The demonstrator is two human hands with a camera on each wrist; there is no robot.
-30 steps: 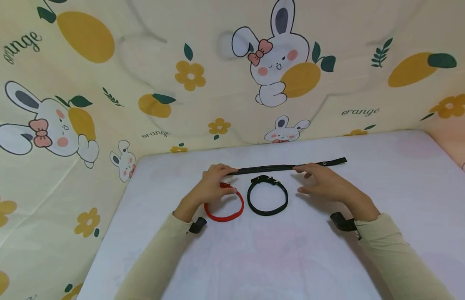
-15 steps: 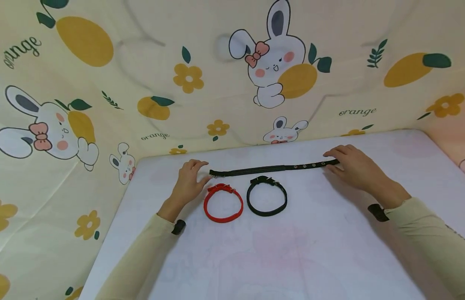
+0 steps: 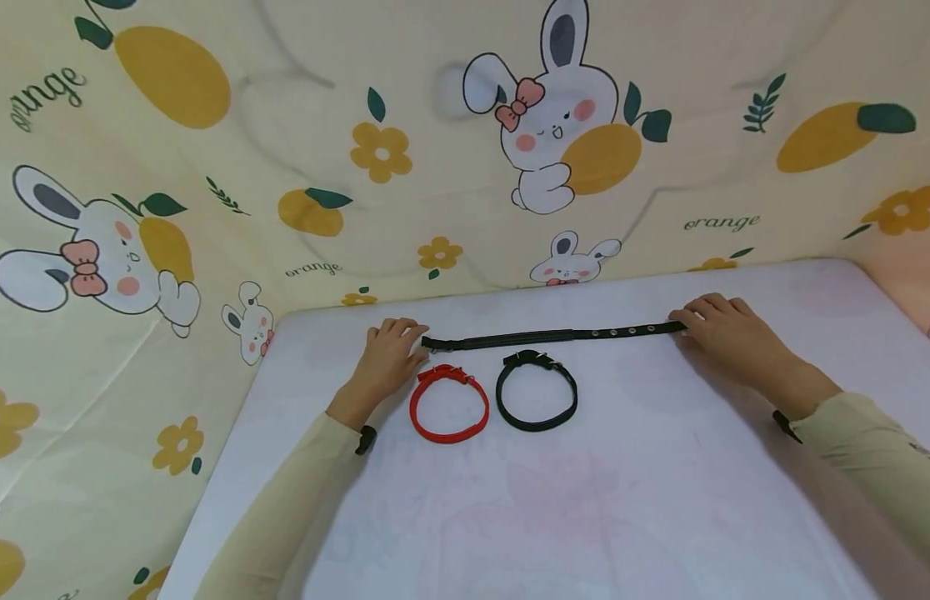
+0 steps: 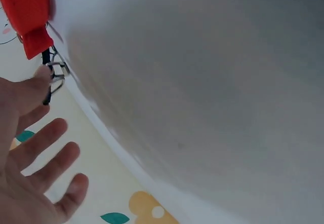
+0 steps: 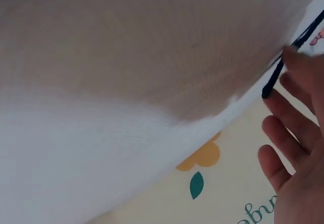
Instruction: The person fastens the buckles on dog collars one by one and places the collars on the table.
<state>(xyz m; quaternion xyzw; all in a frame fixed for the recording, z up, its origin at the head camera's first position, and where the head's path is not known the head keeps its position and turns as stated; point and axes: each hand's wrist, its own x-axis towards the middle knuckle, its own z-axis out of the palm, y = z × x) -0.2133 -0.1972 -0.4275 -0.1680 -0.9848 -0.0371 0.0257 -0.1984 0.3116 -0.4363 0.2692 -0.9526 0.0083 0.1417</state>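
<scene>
**Hands rest at both ends of a flat black collar**

Left hand (image 3: 386, 354) lies flat on the white tabletop (image 3: 585, 500) with its fingers straight and relaxed, gripping nothing. Its fingertips (image 3: 416, 332) sit at the buckle end of the long black collar (image 3: 555, 337), touching or just beside the metal buckle; the left wrist view shows the thumb against the buckle (image 4: 56, 74), with the other fingers spread and free. The right hand (image 3: 727, 337) is likewise flat and released, its fingertips (image 3: 686, 321) laid on or right against the pointed far end of the same collar. The right wrist view shows that dark tip (image 5: 271, 84) meeting the fingers, though whether they press it or only touch it cannot be told.

The long black collar is stretched out straight across the tabletop, running from one hand to the other, with a row of small eyelets toward its right end. Just nearer the person lie two fastened collars, side by side and apart from each other: a red collar (image 3: 448, 404) closed into a ring, close to the left hand, and a black ring collar (image 3: 536, 392) to its right, under the middle of the straight one. Neither ring touches the stretched collar.

Pale sleeves cover both forearms. Behind the tabletop hangs a cream cloth backdrop (image 3: 285, 125) printed with rabbits, oranges and flowers.
</scene>
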